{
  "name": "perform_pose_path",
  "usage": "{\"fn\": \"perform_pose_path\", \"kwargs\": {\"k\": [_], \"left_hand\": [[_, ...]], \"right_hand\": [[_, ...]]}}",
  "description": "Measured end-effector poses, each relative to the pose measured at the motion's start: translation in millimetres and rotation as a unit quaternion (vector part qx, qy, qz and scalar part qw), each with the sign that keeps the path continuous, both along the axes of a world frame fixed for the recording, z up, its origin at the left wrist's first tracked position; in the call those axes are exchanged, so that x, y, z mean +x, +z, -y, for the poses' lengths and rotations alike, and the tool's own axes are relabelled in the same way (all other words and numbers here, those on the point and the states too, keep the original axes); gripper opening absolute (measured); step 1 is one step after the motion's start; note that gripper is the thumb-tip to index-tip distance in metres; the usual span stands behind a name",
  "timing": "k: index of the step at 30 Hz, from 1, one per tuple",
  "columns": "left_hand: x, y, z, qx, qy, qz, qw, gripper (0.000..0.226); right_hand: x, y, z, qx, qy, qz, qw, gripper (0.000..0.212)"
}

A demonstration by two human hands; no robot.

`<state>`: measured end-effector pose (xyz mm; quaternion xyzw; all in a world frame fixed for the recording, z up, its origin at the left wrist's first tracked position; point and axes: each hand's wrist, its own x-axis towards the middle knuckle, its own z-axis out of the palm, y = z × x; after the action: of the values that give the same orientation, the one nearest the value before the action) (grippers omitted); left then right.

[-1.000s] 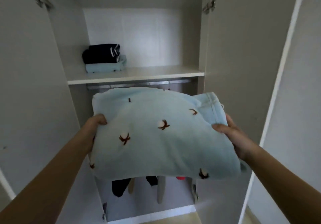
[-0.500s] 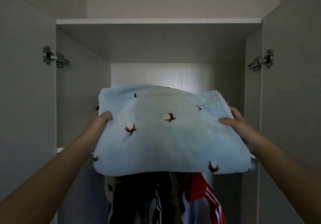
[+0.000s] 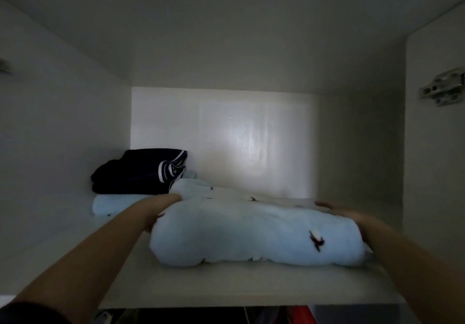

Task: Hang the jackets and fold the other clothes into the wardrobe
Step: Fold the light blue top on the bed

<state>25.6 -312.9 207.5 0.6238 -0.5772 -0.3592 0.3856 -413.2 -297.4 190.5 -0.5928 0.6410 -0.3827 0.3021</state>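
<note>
1. Head view: the folded top [image 3: 251, 230] lay on the shelf [image 3: 226, 288], front right, just beside the stack [image 3: 136, 187] at the left rear.
2. The left hand [image 3: 161, 205] and right hand [image 3: 342, 214] flanked its ends, palms on the cloth, apparently to keep the fold together while seating it.
3. Whether the fingers were closed on the fabric could not be told; motion blur.
4. Judgement: placement nearly complete, release outstanding.
</note>
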Motion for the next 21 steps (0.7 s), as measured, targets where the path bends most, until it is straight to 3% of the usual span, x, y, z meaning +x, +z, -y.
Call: {"fn": "perform_pose_path", "kwargs": {"k": [2, 4, 8, 11, 14, 21], "left_hand": [[4, 14, -19, -0.068, -0.012, 0.074, 0.995, 0.04], [3, 22, -39, -0.187, -0.05, 0.177, 0.965, 0.037], [-3, 9, -85, -0.285, -0.174, 0.348, 0.876, 0.084], [-17, 5, -92, -0.302, -0.192, 0.457, 0.814, 0.1], [-24, 16, -72, -0.287, -0.179, 0.506, 0.793, 0.103], [-34, -3, 43, -0.221, -0.159, 0.587, 0.763, 0.097]], "right_hand": [[6, 14, -10, 0.006, 0.016, -0.012, 1.0, 0.05], [18, 29, -29, -0.019, 0.043, -0.073, 0.996, 0.055], [63, 42, -77, -0.077, 0.152, -0.23, 0.958, 0.065], [97, 27, -98, -0.099, 0.197, -0.372, 0.902, 0.083], [110, 10, -85, -0.143, 0.126, -0.53, 0.826, 0.093], [154, 5, -12, -0.1, 0.056, -0.599, 0.793, 0.088]]}}
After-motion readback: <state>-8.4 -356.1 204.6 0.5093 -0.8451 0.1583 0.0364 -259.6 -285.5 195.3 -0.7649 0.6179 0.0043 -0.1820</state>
